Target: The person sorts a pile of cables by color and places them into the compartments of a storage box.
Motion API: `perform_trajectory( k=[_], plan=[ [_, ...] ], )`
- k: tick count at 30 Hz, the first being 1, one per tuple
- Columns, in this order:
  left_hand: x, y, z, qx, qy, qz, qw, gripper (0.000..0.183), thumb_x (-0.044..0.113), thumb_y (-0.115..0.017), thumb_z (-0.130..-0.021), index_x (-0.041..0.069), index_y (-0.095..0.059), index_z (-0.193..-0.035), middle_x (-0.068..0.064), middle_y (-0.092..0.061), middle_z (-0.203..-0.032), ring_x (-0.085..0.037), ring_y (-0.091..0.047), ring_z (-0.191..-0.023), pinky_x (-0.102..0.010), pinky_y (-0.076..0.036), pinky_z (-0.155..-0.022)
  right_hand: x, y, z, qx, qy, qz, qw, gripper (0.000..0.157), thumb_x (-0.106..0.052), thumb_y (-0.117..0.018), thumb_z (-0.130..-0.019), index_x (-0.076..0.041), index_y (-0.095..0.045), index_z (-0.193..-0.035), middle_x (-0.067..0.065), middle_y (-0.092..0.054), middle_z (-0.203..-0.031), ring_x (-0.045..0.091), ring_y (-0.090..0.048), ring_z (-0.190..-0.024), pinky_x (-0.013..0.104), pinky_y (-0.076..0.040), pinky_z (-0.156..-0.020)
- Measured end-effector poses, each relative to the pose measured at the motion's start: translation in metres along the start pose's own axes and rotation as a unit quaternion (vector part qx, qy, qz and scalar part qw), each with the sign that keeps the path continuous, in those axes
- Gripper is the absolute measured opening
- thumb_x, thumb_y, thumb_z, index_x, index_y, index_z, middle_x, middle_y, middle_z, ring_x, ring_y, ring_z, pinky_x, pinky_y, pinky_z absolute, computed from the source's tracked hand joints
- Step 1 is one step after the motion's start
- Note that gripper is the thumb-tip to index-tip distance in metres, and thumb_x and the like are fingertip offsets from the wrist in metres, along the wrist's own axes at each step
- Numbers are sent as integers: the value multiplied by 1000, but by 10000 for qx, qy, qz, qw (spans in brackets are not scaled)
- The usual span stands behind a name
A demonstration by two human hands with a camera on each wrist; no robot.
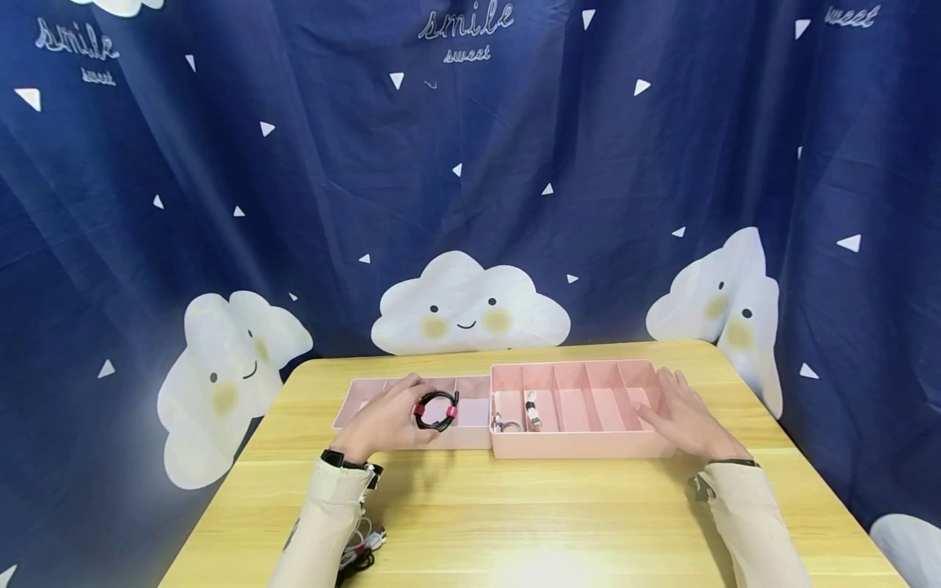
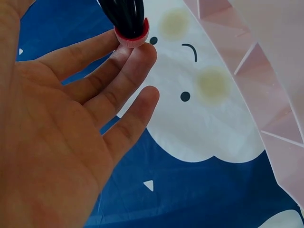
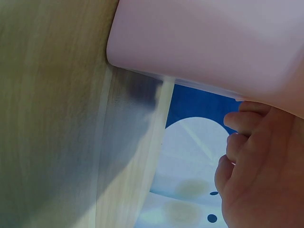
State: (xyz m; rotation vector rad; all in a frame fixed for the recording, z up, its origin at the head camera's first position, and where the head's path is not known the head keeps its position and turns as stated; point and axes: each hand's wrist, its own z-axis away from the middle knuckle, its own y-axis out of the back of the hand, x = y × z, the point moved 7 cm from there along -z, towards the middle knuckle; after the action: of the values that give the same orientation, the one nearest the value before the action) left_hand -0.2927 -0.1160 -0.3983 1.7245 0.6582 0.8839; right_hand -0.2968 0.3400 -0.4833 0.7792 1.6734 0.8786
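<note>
My left hand (image 1: 393,418) pinches a coiled black cable (image 1: 436,411) bound with red ties. It holds the coil over the lower pink divided box. In the left wrist view, the cable's bundled strands (image 2: 126,16) and a red tie show at the fingertips. My right hand (image 1: 691,415) grips the right end wall of the taller pink organizer box (image 1: 581,445), thumb over the rim and fingers along the outside. That box's left compartments hold a grey cable coil (image 1: 510,426) and a white cable bundle (image 1: 532,412) with a black tie.
The lower pink divided box (image 1: 463,438) stands left of the taller one, partly behind my left hand. Several tied cables (image 1: 360,551), white and black, lie on the wooden table (image 1: 529,514) beside my left sleeve. A dark blue curtain (image 1: 500,196) hangs behind the table.
</note>
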Motion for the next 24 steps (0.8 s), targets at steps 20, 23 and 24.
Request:
perform_trajectory(
  k=[20, 23, 24],
  plan=[
    [1, -2, -14, -105, 65, -102, 9999, 60, 35, -85, -77, 17, -69, -131, -2, -62, -110, -9, -54, -85, -25, -50, -76, -1, 0, 0, -8, -9, -10, 10000, 94, -49, -54, -103, 20, -16, -155, 46, -14, -161, 66, -7, -150, 77, -13, -118],
    [1, -3, -16, -142, 93, -64, 9998, 62, 36, -85, -77, 17, -68, -134, -2, -62, -110, -9, -53, -83, -25, -48, -72, -1, -1, 1, -44, -20, -36, 10000, 95, -49, -52, -104, 20, -14, -156, 46, -12, -161, 65, -5, -151, 76, -12, -119],
    [1, -3, -16, -139, 96, -26, 9999, 62, 36, -85, -77, 16, -68, -134, -3, -62, -111, -10, -53, -82, -26, -48, -72, -1, 0, 1, -45, -38, -53, 10000, 95, -50, -52, -104, 19, -14, -156, 45, -12, -162, 64, -5, -151, 75, -12, -119]
  ],
)
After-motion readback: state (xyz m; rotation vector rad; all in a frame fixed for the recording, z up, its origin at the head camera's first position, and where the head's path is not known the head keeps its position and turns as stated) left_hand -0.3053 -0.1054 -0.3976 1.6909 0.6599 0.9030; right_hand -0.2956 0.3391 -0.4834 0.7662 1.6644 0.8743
